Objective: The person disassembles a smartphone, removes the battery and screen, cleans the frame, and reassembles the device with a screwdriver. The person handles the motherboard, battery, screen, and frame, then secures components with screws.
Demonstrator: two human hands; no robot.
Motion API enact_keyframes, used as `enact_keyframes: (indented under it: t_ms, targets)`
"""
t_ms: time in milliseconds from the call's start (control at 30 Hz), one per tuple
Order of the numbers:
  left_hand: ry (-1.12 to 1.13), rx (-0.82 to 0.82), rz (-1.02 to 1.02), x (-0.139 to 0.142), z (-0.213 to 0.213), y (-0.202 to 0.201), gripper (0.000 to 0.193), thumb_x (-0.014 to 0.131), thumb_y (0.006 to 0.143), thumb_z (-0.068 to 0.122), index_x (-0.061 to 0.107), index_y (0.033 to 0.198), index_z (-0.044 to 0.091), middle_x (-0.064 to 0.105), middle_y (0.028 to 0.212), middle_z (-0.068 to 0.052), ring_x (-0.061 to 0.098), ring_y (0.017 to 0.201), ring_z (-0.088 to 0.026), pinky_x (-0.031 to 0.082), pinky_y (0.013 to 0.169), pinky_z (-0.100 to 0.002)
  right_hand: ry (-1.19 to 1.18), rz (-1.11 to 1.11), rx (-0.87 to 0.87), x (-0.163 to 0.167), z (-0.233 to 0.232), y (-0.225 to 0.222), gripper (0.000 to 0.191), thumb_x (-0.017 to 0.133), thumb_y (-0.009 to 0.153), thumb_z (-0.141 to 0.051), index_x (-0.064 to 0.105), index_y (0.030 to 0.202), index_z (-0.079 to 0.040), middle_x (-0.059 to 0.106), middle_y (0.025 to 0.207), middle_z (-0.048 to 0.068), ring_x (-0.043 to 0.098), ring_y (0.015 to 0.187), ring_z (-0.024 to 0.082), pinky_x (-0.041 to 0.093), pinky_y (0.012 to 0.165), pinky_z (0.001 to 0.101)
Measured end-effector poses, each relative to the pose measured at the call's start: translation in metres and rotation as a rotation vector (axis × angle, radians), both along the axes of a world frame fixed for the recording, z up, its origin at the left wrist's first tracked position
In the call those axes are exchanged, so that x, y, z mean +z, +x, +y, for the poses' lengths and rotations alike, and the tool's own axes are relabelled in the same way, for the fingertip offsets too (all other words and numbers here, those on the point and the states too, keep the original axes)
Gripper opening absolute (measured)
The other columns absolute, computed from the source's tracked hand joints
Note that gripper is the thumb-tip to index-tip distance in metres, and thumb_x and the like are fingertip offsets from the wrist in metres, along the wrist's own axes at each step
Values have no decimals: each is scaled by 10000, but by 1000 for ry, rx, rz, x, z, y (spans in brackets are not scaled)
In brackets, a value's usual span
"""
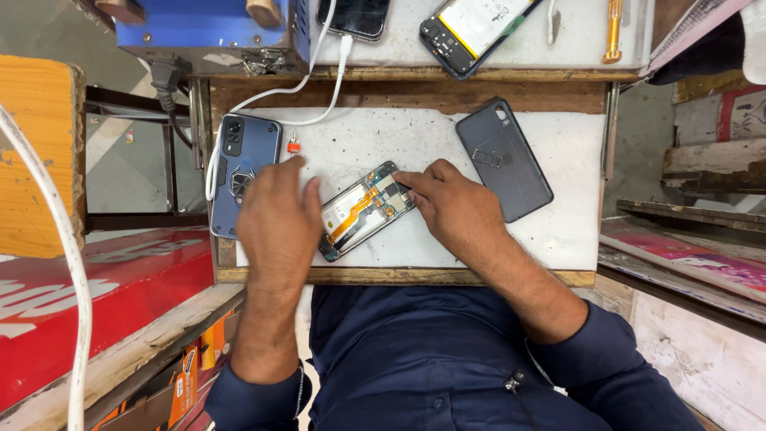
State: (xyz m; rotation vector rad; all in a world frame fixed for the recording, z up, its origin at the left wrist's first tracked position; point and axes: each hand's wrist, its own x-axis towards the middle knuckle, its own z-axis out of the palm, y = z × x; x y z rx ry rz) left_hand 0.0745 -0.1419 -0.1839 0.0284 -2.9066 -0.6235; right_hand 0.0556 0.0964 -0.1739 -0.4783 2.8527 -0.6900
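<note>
An opened phone (365, 210) with its back removed lies tilted on the white work board (558, 231); its battery and an orange flex cable show. My left hand (278, 214) rests flat beside the phone's lower left end, fingers together, touching its edge. My right hand (453, 203) presses its fingertips on the phone's upper right end. Neither hand holds a tool that I can see.
A blue phone case with a ring holder (243, 172) lies left of my left hand. A dark grey back cover (503, 160) lies to the right. On the upper shelf sit another opened phone (475, 28), a charging phone (355, 16), a blue box (207, 28) and a yellow screwdriver (613, 32).
</note>
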Motion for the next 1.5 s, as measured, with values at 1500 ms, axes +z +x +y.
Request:
enact_keyframes:
  t_ms: [1500]
  targets:
    - [594, -327, 386, -42, 52, -28, 452, 712, 1058, 137, 448, 1421, 87, 739, 1022, -96, 782, 965, -205, 673, 805, -302, -30, -222, 91, 2, 8, -38, 549, 799, 850, -294, 643, 1376, -263, 700, 832, 43, 681, 782, 202, 548, 672, 387]
